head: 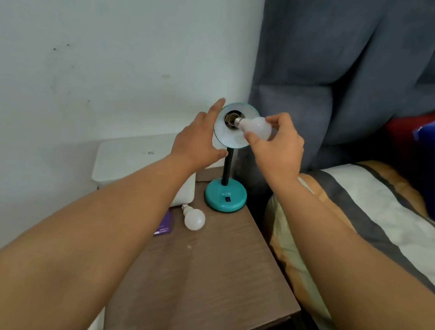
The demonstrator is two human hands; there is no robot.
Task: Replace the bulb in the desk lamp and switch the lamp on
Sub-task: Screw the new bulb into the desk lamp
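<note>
A teal desk lamp stands at the back of a brown bedside table, its round base (225, 197) carrying a black switch. The lamp shade (229, 136) faces me, with the dark socket in its middle. My right hand (278, 144) pinches a white bulb (256, 127) whose metal screw end sits at the socket mouth. My left hand (200, 138) is spread around the shade's left rim and back, steadying it. A second white bulb (193, 217) lies on the table in front of the lamp base.
A white box (130, 160) sits at the table's back left against the wall. A purple card (163, 226) lies beside the loose bulb. A bed with a striped cover (380, 224) and padded grey headboard (357, 72) borders the table on the right.
</note>
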